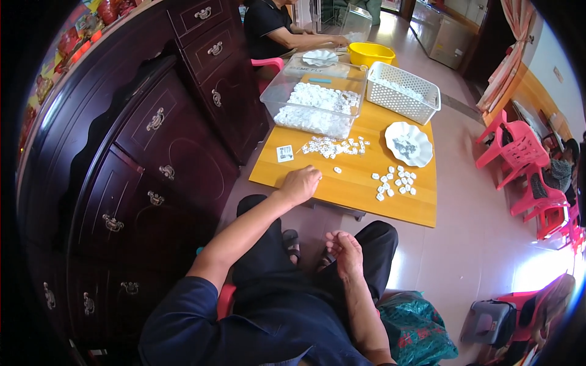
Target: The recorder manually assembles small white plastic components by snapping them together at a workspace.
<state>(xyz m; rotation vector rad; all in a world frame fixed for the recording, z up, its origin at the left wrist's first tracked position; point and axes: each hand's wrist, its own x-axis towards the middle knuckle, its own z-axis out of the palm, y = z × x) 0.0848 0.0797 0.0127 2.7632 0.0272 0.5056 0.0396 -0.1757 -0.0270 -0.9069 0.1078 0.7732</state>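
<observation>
My left hand rests at the near edge of the wooden table, its fingers curled closed; whatever they may hold is hidden. Just right of it lies a single small white plastic piece. Beyond is a loose pile of small white pieces with dark openings, beside a square printed card. Over my lap, apart from the table, my right hand is closed with fingertips drawn to the thumb; I cannot make out anything in it. Another group of white pieces lies at the table's right.
A clear plastic bin full of white pieces stands behind the pile. Right of it are a white perforated basket, a scalloped white dish and a yellow basin. A co-worker sits at the far left; dark cabinets line the left side.
</observation>
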